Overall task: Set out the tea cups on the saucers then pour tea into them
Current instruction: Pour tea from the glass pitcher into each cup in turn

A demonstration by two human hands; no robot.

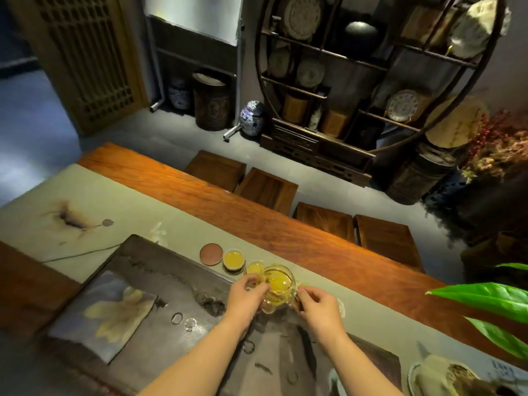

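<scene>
Both hands grip glass pitcher (278,287) of tea.
Left hand (248,298), right hand (319,307) closed on its sides; filled cup (234,260) just beyond left hand.

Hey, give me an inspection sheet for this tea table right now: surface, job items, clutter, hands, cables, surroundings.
Surface: grey table runner on a wooden table, with a dark stone tea tray on it.
Job's things: bare brown saucer; filled tea cup on a saucer beside it; second cup holding tea; glass pitcher with yellow tea.
Clutter: small glass rings on the tray; grey cloth.
Grippers: left hand and right hand both grip the pitcher.
Cables: thin cable across the runner.
Surroundings: wooden stools, round display shelf, green leaves.
</scene>
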